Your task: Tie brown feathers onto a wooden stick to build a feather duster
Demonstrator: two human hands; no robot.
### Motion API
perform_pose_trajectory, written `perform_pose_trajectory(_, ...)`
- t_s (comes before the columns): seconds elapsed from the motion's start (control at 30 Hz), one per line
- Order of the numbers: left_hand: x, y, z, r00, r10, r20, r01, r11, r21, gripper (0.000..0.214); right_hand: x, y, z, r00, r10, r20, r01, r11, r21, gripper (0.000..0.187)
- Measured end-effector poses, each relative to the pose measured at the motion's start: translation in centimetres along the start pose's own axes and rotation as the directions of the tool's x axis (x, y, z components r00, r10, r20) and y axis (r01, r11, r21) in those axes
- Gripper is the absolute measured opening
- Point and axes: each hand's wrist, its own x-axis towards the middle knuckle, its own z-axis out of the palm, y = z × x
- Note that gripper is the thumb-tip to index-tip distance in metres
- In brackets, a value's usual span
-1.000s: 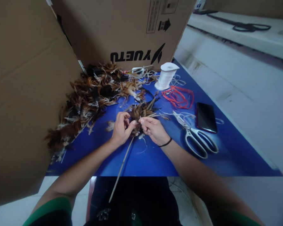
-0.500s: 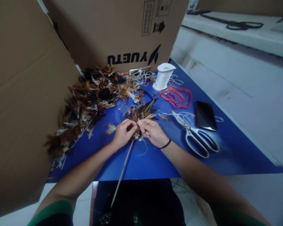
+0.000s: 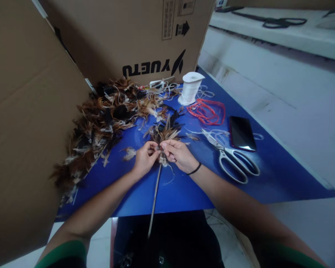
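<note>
A feather duster lies in front of me: a bunch of brown, black and cream feathers (image 3: pixel 167 131) at the head of a thin pale stick (image 3: pixel 155 197), which reaches past the table's near edge. My left hand (image 3: pixel 146 158) is closed in a pinch at the base of the feathers, on the left side. Close against it, my right hand (image 3: pixel 179 153) pinches the same spot, with a black band round its wrist. What lies exactly between the fingertips is too small to make out. White fluff and a loose thread (image 3: pixel 169 178) show below the hands.
A heap of feathers (image 3: pixel 100 126) spreads along the cardboard box (image 3: pixel 100 41) at left and back. On the blue table (image 3: pixel 184 197) to the right are scissors (image 3: pixel 234 160), a phone (image 3: pixel 242 133), red cord (image 3: pixel 206 111) and a white spool (image 3: pixel 190 89). More scissors (image 3: pixel 281 23) lie on the ledge.
The stick's lower end has swung to the right, so it stands more upright in view. The feather head has turned slightly with it. Both hands stay pinched at its base.
</note>
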Motion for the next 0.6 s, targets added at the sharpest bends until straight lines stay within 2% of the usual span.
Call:
perform_pose_trajectory(0.23,-0.08,-0.25,-0.22,0.999,0.037,0.026,-0.037,0.999,-0.006,0.014,0.07,0.1,0.35,1.0,-0.023,-0.019,0.022,0.997,-0.074,0.027)
perform_pose_trajectory(0.33,-0.36,-0.26,-0.38,0.997,0.072,0.037,-0.071,0.997,-0.023,0.014,0.17,0.26,0.55,0.997,-0.038,-0.065,0.028,0.99,-0.14,0.026)
perform_pose_trajectory(0.47,-0.58,0.02,-0.57,0.984,0.167,0.056,-0.168,0.986,0.002,0.015,0.26,0.4,0.59,0.992,-0.05,-0.119,0.022,0.974,-0.226,0.025)
perform_pose_trajectory(0.6,-0.35,0.19,-0.63,0.963,0.254,0.094,-0.258,0.965,0.038,0.015,0.24,0.25,0.44,0.992,-0.024,-0.122,-0.002,0.979,-0.205,0.025)
